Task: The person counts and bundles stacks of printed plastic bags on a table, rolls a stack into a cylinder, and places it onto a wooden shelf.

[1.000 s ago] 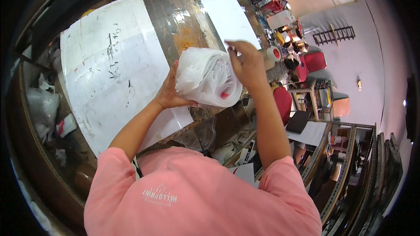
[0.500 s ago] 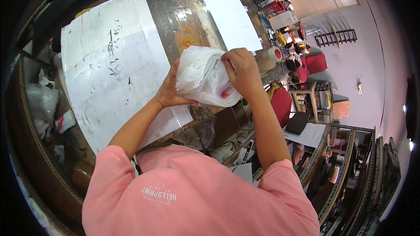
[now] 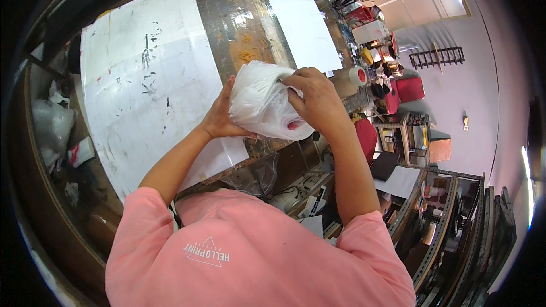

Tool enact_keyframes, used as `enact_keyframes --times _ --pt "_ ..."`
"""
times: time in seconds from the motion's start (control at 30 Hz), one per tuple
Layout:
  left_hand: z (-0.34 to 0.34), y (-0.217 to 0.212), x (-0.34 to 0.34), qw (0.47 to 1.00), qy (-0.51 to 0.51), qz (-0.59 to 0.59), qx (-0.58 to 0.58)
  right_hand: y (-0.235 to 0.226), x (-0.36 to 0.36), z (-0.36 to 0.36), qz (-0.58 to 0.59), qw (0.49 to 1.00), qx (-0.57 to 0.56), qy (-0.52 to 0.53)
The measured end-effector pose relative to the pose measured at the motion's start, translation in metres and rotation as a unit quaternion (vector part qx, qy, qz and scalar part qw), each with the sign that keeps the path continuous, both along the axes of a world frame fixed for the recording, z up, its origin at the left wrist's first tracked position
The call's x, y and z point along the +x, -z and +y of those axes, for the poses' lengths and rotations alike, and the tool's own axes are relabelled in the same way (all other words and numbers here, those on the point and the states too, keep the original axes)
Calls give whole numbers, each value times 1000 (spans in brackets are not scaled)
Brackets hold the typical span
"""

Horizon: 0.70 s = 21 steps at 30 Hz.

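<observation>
A thick rolled bundle of thin white plastic bags (image 3: 259,99) is held above the table's near edge, with a bit of red showing inside its curl. My left hand (image 3: 220,116) cups the bundle from the left and below, thumb up along its side and fingers under it. At the right end, my right hand (image 3: 313,95) pinches the upper edge of the plastic layers with bent fingers. Its fingertips are partly tucked into the roll.
White sheets (image 3: 153,74) cover the table's left part. Yellow rubber bands (image 3: 247,55) lie beyond the bundle, near a white paper (image 3: 304,28). A roll of tape (image 3: 358,75) and jars stand along the right edge. A metal rack (image 3: 443,222) is at the lower right.
My right hand has shifted slightly down and turned, its fingers now further into the layers. The bundle's right end curls more openly. My left hand stays in its place.
</observation>
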<state>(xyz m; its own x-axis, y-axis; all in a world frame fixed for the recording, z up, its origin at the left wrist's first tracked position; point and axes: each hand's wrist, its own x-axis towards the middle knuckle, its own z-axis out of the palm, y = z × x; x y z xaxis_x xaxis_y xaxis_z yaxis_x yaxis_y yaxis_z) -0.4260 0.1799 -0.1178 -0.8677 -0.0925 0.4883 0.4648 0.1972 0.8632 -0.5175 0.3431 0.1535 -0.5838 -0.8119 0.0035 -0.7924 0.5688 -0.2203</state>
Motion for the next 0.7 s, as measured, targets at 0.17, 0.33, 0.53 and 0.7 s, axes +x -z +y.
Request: enact_keyframes --times 0.17,0.33,0.53,0.7 --pt "-1 -7 1 1000 -9 5 -14 -1 -8 0 -20 999 31 -24" --pt "-6 -8 -1 1000 -6 6 -28 -1 -4 -3 48 994 71 -70" --pt "-4 -9 0 999 -23 26 -30 10 1 -5 59 986 74 -135" --pt "-1 -8 2 999 -25 22 -14 16 -6 4 -128 973 -39 -190"
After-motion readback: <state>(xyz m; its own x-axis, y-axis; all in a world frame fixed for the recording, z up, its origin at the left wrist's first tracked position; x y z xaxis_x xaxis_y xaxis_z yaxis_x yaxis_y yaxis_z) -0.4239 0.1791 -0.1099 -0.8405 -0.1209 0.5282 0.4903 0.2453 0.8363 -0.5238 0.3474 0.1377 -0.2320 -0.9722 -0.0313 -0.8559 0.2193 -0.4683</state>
